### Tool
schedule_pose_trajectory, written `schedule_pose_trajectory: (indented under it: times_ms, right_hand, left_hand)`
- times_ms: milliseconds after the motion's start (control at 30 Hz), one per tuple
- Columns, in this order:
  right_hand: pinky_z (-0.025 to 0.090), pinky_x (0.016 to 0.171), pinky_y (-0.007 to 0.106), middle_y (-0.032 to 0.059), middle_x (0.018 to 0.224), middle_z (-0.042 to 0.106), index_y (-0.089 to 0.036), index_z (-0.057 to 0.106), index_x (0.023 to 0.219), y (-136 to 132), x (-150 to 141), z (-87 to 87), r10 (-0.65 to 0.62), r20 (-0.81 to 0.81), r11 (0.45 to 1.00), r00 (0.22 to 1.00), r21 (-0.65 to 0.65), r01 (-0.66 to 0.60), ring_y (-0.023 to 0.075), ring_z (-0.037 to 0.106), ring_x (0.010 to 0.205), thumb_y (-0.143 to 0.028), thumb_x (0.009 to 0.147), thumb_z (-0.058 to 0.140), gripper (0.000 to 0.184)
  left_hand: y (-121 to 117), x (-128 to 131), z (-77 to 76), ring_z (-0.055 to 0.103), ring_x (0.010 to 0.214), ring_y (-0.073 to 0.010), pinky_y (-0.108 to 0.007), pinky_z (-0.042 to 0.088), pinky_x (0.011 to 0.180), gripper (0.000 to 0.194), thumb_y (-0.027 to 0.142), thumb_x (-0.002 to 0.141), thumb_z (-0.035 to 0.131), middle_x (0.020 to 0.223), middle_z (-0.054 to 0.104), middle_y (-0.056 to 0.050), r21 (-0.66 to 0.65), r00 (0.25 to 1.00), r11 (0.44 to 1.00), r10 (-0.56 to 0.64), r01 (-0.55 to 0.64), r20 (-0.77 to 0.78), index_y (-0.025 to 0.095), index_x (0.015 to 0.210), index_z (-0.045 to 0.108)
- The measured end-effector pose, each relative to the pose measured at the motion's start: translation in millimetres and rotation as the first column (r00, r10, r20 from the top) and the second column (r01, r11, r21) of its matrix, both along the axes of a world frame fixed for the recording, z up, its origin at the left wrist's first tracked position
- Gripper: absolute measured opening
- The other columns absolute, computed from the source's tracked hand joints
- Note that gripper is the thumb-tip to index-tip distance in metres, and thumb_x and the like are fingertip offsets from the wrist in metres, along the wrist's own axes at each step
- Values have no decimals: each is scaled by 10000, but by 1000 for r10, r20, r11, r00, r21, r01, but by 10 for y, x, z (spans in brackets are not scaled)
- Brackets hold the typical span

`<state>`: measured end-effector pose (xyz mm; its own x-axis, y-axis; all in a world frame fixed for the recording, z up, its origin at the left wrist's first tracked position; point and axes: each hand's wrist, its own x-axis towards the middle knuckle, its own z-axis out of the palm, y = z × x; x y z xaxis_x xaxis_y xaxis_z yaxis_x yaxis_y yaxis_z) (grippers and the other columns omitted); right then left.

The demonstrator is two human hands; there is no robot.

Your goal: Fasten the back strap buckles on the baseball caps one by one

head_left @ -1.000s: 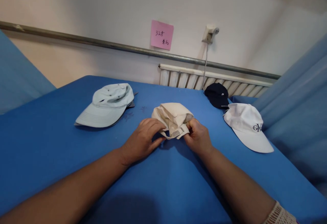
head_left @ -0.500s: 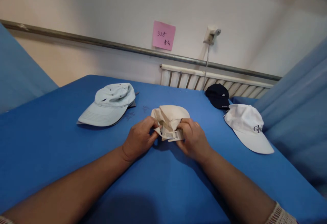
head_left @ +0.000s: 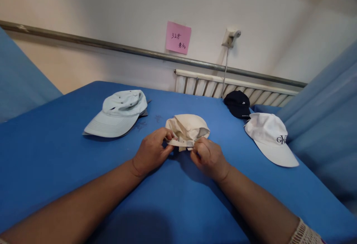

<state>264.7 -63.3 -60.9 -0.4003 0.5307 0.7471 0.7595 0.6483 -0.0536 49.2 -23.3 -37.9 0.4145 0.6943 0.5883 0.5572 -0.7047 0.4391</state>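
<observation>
A cream baseball cap (head_left: 191,122) is in the middle of the blue surface, its back strap and metal buckle turned toward me. My left hand (head_left: 153,149) pinches the left side of the strap between thumb and fingers. On the other side, my right hand (head_left: 209,158) is closed on the strap close to the buckle. The cap's brim is hidden from this side. A pale blue cap (head_left: 119,112) lies to the left of my left hand. Right of my right hand lies a white cap (head_left: 269,134) with dark lettering, touching or close beside a navy cap (head_left: 237,103).
The blue-covered table (head_left: 55,155) reaches back toward a white radiator (head_left: 200,84). A metal rail (head_left: 134,52) crosses the wall under a pink note (head_left: 178,38). A plug and socket (head_left: 231,38) hang a cord down. Blue curtains (head_left: 331,117) flank both sides.
My right hand has shifted from the cap's right edge down to the strap by the buckle, fingers now curled tighter. The cap's right rim shows more fully. My left hand has barely moved.
</observation>
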Motion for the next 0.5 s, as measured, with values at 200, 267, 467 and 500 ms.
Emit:
schedule_pose_trajectory:
  times_ms: [200,267,467,500]
  right_hand:
    - [444,597,270,11,702,564,-174,546,1034,-5,57,16,-33,-80,999,996,-3,32,151,549,601,-93,853,484,208]
    - [453,618,275,15,718,586,-155,523,1138,-4,84,17,-48,-64,999,997,9,48,156,563,616,-93,851,487,296]
    - [465,670,311,66,811,644,-163,566,1177,-13,93,33,-62,70,998,996,0,62,191,591,710,-118,839,509,346]
    - [461,660,312,70,815,643,-163,578,1175,-18,86,42,-56,82,998,995,9,55,191,585,704,-122,838,513,345]
  left_hand:
    - [-43,13,46,630,898,-186,-319,491,820,155,134,833,554,955,678,-43,-53,984,985,-169,166,-61,203,970,578]
    - [-46,21,66,607,893,-187,-319,481,814,185,111,837,537,941,665,-44,-44,971,977,-212,209,-107,202,994,580]
    - [-41,46,40,538,799,-182,-322,453,760,157,48,806,497,837,605,-29,93,992,990,-102,109,-73,197,839,535]
    - [-43,48,29,526,777,-180,-319,448,743,149,50,801,495,811,589,-26,114,996,991,-70,76,-56,196,816,523]
